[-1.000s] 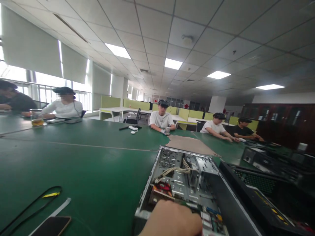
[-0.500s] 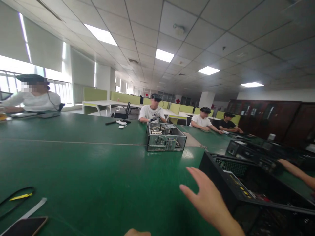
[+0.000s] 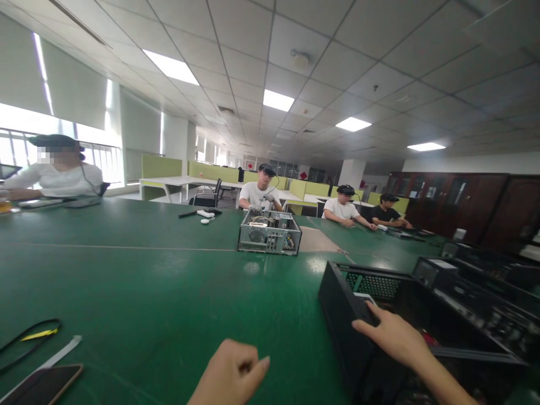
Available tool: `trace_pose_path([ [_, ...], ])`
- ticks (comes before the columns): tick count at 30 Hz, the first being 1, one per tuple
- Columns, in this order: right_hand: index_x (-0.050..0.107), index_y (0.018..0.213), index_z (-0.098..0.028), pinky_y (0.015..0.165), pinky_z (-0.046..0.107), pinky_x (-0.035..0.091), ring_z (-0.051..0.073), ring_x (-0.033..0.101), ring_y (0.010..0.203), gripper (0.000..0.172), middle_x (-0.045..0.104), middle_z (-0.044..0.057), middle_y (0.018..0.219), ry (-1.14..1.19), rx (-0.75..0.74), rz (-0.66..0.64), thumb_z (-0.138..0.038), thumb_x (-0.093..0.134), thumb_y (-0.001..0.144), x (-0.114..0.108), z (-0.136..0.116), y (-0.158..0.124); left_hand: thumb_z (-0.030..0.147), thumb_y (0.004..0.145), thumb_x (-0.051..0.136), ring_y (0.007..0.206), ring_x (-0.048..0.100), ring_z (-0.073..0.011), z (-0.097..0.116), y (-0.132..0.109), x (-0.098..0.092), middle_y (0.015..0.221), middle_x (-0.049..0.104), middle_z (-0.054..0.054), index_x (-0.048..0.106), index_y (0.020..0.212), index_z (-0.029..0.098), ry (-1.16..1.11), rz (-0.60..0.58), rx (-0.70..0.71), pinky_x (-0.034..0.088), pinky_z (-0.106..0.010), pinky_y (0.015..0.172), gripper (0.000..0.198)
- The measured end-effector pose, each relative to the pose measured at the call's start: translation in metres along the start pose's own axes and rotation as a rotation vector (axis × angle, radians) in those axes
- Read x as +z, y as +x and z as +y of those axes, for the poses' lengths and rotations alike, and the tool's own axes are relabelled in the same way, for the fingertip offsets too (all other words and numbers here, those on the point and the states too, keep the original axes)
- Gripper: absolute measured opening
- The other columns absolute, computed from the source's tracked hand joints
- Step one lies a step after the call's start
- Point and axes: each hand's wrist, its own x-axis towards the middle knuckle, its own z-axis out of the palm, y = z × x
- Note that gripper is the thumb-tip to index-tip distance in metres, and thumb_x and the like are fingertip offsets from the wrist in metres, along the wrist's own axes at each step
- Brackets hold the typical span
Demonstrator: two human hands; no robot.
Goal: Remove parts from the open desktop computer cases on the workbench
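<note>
My right hand [image 3: 399,333] is on the near-left wall of a black open-topped computer case [image 3: 343,315]. Its thumb lies along the wall's top, and the other fingers reach over the rim, partly hidden. A pale label or panel shows just beyond the fingertips, inside the case. My left hand [image 3: 230,374] hovers over the green table [image 3: 169,320] with its fingers curled into a loose fist. Nothing shows in it, and it is apart from the case.
More black computer units [image 3: 476,298] stand to the right of the case. An opened metal computer chassis [image 3: 270,236] sits farther off, with a gloved person [image 3: 257,194] behind it. A phone [image 3: 48,385], pale strip [image 3: 63,351] and black cable [image 3: 29,323] lie at lower left.
My right hand has gone from above the table onto the case's wall. My left hand has risen into view. The case appears farther left, and another person's arm at the right is gone.
</note>
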Motion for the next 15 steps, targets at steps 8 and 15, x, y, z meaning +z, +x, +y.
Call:
trace_pose_path([
  [8,0.048,0.13,-0.025,0.097,0.031,0.042,0.02,0.055,0.11,0.054,0.059,0.004,0.122,0.404,-0.634,-0.447,-0.058,0.043,0.086,-0.016,-0.099,-0.049,0.044,0.078,0.047,0.057,0.047,-0.0115,0.12,0.138,-0.031,0.054,0.051,0.0,0.06,0.058,0.015,0.161,0.162,0.362,0.032,-0.023,0.053,0.037],
  [15,0.068,0.101,-0.023,0.078,0.026,0.047,0.017,0.062,0.084,0.028,0.07,-0.001,0.091,-0.18,-0.685,-0.575,-0.033,0.062,0.075,-0.006,-0.105,0.065,0.031,0.078,0.042,0.088,0.066,-0.0283,0.106,0.161,-0.001,0.093,0.07,-0.016,0.07,0.093,0.015,0.5,-0.004,0.223,0.051,-0.036,0.073,0.035],
])
